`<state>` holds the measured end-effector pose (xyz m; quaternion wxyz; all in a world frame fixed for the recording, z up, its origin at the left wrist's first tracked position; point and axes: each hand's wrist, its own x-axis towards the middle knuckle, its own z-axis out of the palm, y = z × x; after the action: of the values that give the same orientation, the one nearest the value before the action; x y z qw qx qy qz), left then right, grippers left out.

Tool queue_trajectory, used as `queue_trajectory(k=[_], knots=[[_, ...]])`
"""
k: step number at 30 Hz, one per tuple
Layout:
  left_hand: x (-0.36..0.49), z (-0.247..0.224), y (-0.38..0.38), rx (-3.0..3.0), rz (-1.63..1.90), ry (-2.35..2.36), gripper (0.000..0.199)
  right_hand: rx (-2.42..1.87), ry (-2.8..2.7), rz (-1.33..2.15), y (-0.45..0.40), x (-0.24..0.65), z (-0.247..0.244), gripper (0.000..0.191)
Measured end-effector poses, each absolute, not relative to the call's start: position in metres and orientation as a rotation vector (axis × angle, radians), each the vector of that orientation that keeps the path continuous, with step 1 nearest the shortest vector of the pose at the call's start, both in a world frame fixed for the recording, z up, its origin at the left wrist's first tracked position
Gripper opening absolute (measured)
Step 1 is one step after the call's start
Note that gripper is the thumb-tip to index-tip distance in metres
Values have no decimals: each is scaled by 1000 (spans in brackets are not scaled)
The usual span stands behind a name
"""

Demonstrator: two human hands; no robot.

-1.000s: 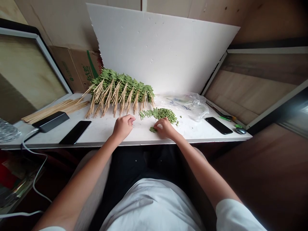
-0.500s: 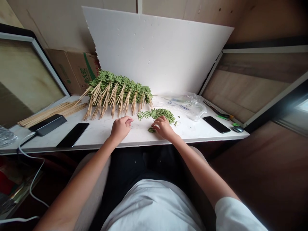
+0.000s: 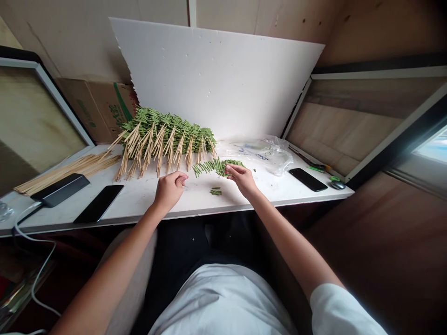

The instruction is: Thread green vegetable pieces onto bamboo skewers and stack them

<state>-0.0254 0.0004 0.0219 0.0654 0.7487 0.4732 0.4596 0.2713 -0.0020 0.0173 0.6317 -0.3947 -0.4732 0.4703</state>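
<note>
My left hand is closed in a pinch just above the white table, left of the cut green bean pieces; anything between its fingers is too small to make out. Thumb and fingertips of my right hand are pressed together at the front of the loose green bean pile, partly covering it; what they grip is unclear. A row of bean pieces fans out left of that pile. Between my hands a few separate pieces lie nearer the table edge. Behind, skewered green beans are stacked with bare stick ends facing me.
Loose bamboo skewers lie at the left, by a black box-shaped device with a white cable and a phone. To the right are a clear plastic bag, another phone and scissors. A white board stands behind.
My right hand has moved from the small group of bean pieces up and away to the loose pile, uncovering the small group. My left hand stays pinched. The view has shifted slightly.
</note>
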Motion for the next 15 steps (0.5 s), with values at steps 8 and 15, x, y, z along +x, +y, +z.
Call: queue_trajectory(k=[8,15], knots=[[-20,19,-3,2253,1395,1369,24,-777,-898,1280,-6,269,28,40],[-18,16,-2,2262,1377,1377,22,-793,-886,1284,-8,266,28,38]])
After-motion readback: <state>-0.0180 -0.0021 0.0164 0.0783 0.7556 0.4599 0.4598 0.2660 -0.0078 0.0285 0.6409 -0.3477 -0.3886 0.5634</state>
